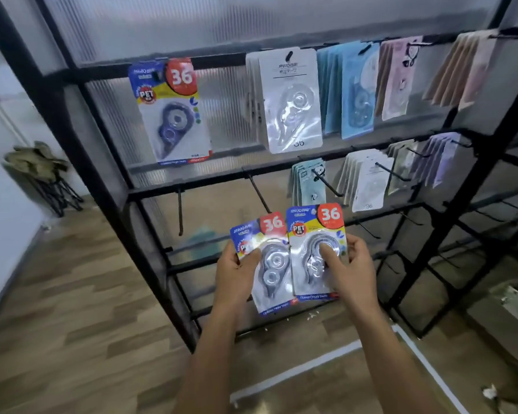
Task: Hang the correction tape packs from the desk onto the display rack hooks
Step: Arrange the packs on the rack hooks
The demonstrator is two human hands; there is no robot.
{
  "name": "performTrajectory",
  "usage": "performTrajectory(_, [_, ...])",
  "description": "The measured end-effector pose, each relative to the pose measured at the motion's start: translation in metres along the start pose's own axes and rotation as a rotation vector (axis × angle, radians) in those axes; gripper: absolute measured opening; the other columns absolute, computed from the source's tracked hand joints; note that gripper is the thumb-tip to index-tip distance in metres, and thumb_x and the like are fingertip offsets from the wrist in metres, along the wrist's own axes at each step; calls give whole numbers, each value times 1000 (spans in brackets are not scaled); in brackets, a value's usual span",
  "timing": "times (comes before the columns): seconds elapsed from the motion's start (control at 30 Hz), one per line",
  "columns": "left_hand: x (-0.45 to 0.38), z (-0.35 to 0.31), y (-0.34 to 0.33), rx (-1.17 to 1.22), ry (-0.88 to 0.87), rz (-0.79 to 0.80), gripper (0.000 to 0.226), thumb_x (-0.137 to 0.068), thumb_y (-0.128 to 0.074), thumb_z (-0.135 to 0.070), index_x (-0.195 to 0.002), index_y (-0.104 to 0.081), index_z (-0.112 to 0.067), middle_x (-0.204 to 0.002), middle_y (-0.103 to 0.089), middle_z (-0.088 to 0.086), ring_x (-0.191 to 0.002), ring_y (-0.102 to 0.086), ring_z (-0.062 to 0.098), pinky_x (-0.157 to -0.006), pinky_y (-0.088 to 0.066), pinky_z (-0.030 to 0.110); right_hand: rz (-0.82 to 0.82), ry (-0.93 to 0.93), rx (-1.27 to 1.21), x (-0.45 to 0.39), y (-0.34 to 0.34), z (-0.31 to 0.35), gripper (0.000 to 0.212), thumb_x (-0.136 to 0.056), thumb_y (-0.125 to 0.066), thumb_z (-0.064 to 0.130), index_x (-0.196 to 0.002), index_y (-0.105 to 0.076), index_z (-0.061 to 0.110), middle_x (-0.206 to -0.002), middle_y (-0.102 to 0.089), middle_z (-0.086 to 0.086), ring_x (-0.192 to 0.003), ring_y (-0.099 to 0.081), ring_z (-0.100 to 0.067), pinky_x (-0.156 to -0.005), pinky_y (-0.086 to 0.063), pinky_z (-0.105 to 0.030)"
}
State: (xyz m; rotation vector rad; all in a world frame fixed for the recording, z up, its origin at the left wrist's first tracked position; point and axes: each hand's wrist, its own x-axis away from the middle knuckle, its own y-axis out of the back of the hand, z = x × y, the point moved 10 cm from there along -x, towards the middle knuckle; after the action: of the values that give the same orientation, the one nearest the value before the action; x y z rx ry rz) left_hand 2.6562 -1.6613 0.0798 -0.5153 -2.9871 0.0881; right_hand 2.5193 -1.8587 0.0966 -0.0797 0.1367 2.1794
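Head view: the task looks partly done. One pack of the same blue-and-red kind already hangs on the rack, up and to the left of the hands, and other packs hang above and to the right of them. Two packs are not yet hung, and the desk is out of sight, so how many remain cannot be told. The left hand grips the left pack, thumb over its front. The right hand pinches the right pack, thumb on the blister. The hands are close, the packs side by side. Bare hooks stick out just above them.
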Motion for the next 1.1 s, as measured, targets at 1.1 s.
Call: performTrajectory(1.1, [-58,9,-35,-115,-67,-77,16,-97,-54,-28,-92,-69,-23,-89,-74,-3,-86,-70,18,-75,-55,41,247,-13,-167,-65,-53,-24,28,-81,-72,13,-102,-58,26,-100,-71,-1,-92,-69,-16,-75,-58,-34])
